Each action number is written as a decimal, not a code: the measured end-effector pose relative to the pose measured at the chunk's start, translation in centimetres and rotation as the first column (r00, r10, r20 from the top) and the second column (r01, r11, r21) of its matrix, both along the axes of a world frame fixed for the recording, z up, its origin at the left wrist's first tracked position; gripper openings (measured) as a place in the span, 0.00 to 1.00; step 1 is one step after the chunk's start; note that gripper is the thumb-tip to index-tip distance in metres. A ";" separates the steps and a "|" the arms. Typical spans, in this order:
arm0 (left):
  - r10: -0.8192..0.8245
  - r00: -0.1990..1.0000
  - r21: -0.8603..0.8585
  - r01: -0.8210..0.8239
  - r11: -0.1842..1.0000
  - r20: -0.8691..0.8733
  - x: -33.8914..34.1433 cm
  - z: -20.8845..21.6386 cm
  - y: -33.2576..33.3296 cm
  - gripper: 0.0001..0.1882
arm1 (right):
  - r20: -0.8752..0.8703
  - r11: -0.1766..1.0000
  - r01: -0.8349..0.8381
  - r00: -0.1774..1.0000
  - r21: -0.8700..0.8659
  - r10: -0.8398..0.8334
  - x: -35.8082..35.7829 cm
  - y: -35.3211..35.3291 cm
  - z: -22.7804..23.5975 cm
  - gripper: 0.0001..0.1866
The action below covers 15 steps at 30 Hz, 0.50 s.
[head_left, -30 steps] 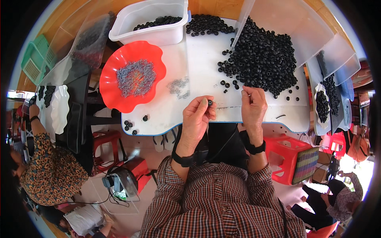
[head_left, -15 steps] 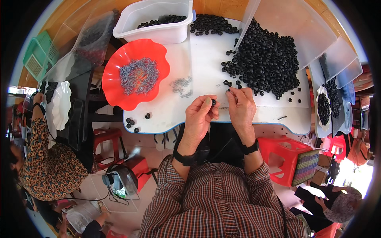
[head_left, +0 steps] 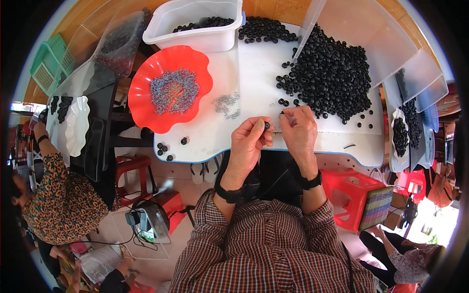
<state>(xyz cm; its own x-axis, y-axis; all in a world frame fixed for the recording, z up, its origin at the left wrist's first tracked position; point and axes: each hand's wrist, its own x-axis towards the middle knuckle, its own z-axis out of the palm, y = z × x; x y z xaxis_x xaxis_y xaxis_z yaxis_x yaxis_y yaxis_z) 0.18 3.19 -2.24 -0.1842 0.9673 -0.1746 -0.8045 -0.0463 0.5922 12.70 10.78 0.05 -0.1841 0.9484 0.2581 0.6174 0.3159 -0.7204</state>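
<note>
My left hand [head_left: 248, 142] is closed in a pinch on a small round black part [head_left: 266, 125] with a light spot at its middle. Just right of it, my right hand [head_left: 300, 133] has thumb and forefinger pressed together. Something dark shows at those fingertips, too small to name. Both hands are over the front edge of the white table, slightly apart. Beyond the right hand spreads a big heap of similar round black parts [head_left: 332, 73]. To the left, a red wavy-edged bowl [head_left: 139, 95] holds many tiny grey pieces [head_left: 166, 93].
Tiny grey pieces [head_left: 226, 106] lie scattered beside the bowl. A white tub [head_left: 195, 43] with black parts stands behind it. Clear plastic panels [head_left: 366, 39] rise behind the heap. Red stools [head_left: 349, 195] stand nearby. A co-worker in a patterned top [head_left: 61, 205] sits at left.
Both my hands keep the same pinch, with hardly any movement. The whole view has shifted slightly. At the lower right, another person's posture has changed.
</note>
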 end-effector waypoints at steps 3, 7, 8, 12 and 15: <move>-0.003 1.000 -0.003 0.003 1.000 -0.001 0.0 0.1 0.0 0.12 | 0.042 1.000 -0.009 0.999 0.028 0.008 0.0 -0.1 0.1 0.05; 0.024 1.000 -0.019 -0.024 1.000 0.002 0.1 0.3 0.1 0.11 | 0.084 0.998 -0.032 0.996 0.062 0.027 0.0 -0.2 0.2 0.06; 0.025 1.000 -0.020 -0.025 0.999 0.002 0.1 0.3 0.1 0.11 | 0.083 0.998 -0.033 0.996 0.061 0.028 0.1 -0.1 0.1 0.06; 0.024 1.000 -0.020 -0.024 1.000 0.001 0.1 0.3 0.1 0.11 | 0.063 0.994 -0.048 0.997 0.101 0.042 0.2 -0.1 0.1 0.07; 0.026 1.000 -0.024 -0.026 0.999 -0.002 0.1 0.3 0.2 0.11 | 0.065 0.992 -0.048 0.997 0.113 0.041 0.1 0.0 -0.1 0.07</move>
<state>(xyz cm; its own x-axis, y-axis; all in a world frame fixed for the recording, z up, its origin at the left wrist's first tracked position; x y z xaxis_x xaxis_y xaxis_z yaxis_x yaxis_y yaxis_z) 0.32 3.35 -1.92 -0.2093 0.9577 -0.1977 -0.8024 -0.0526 0.5945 12.77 10.82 -0.01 -0.2444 0.9038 0.3512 0.6438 0.4221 -0.6382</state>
